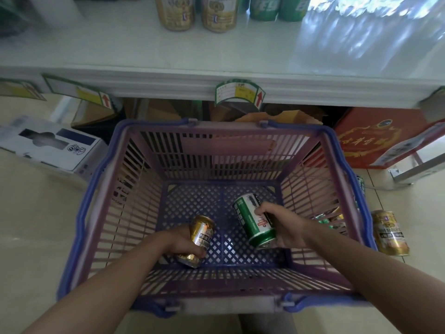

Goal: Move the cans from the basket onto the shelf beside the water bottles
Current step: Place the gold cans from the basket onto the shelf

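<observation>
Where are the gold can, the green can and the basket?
gold can (201, 233): head view, on its label.
green can (250, 219): head view, on its side.
basket (231, 127): head view, on its far rim.
</observation>
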